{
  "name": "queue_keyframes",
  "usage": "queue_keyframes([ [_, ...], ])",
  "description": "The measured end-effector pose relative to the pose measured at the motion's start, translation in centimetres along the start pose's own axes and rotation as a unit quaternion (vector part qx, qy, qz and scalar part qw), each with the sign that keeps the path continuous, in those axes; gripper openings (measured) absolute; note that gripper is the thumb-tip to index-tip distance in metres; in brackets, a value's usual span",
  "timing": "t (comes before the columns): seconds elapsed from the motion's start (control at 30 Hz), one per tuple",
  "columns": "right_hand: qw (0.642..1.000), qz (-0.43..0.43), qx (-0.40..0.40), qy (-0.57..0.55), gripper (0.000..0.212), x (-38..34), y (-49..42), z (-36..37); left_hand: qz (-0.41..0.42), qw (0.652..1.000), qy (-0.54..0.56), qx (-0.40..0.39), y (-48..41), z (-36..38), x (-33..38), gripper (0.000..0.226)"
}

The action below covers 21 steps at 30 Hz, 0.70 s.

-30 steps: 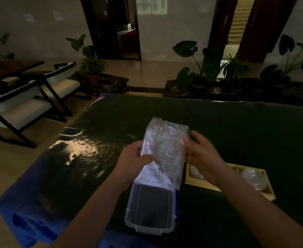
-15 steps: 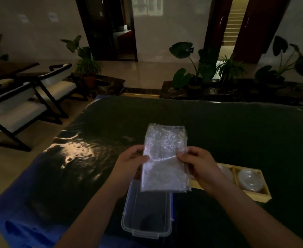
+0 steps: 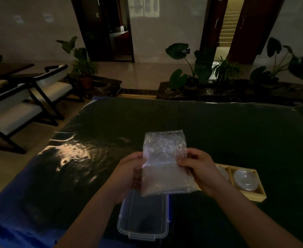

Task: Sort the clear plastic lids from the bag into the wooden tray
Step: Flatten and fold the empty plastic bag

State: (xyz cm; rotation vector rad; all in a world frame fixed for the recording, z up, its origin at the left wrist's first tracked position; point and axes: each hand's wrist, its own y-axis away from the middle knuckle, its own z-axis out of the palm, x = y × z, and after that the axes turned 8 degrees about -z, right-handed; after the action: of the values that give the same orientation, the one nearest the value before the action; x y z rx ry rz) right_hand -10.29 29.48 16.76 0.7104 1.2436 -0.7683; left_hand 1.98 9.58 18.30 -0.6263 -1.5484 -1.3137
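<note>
The clear plastic bag is held up above the near middle of the table, flat and wrinkled, with a fold across its middle; I cannot tell what is inside it. The left hand pinches its left edge between thumb and fingers, and the right hand pinches the right edge in the same way, both closed on the thin film. Just under the bag, a clear plastic box with rounded corners and a clip on the near rim stands open on the table. To the right, partly hidden behind the right hand and wrist, lies the wooden tray of pale wood with compartments; a round clear lid lies in its right compartment. The table is covered with a dark shiny sheet that reflects light on the left side. Far behind stand potted plants and, at the left, chairs with white cushions. No writing is readable.
</note>
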Motion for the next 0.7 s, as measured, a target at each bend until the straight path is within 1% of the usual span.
queue_keyframes([
  [0.07, 1.000, 0.007, -0.009, 0.011, 0.021, -0.1, 0.0, 0.0, 0.004, 1.000, -0.006, 0.023, -0.1, 0.3, 0.0, 0.024],
  [0.2, 0.996, 0.000, -0.041, 0.073, 0.022, -0.2, 0.2, 0.1, 0.058, 0.996, -0.003, 0.070, -0.4, 1.2, 0.0, 0.019],
  [0.3, 0.991, -0.004, -0.063, 0.119, 0.022, -0.1, 0.4, 0.2, 0.086, 0.984, 0.011, 0.154, -0.8, 1.9, 0.2, 0.015],
  [0.37, 0.991, -0.008, -0.064, 0.115, 0.021, 0.0, 0.4, 0.2, 0.116, 0.973, -0.014, 0.198, -0.7, 2.2, 0.4, 0.021],
  [0.4, 0.992, -0.006, -0.076, 0.100, 0.023, -0.1, 0.4, 0.2, 0.133, 0.970, -0.025, 0.204, -0.5, 2.3, 0.4, 0.022],
  [0.47, 0.994, 0.003, -0.091, 0.064, 0.035, -0.8, 0.0, 0.5, 0.165, 0.964, -0.053, 0.201, -0.4, 2.4, 0.5, 0.019],
  [0.5, 0.995, 0.002, -0.078, 0.055, 0.036, -1.1, -0.3, 0.9, 0.177, 0.961, -0.072, 0.198, -0.3, 2.5, 0.6, 0.018],
  [0.57, 0.998, -0.021, -0.016, 0.057, 0.022, -1.7, -1.0, 1.7, 0.180, 0.962, -0.084, 0.190, -0.3, 2.6, 0.9, 0.016],
  [0.63, 0.996, -0.046, 0.059, 0.057, 0.009, -2.0, -1.5, 2.3, 0.161, 0.970, -0.047, 0.173, -0.6, 2.5, 1.1, 0.017],
  [0.7, 0.993, -0.050, 0.081, 0.066, 0.007, -1.9, -1.6, 2.5, 0.137, 0.979, -0.001, 0.152, -0.6, 2.4, 1.3, 0.017],
])
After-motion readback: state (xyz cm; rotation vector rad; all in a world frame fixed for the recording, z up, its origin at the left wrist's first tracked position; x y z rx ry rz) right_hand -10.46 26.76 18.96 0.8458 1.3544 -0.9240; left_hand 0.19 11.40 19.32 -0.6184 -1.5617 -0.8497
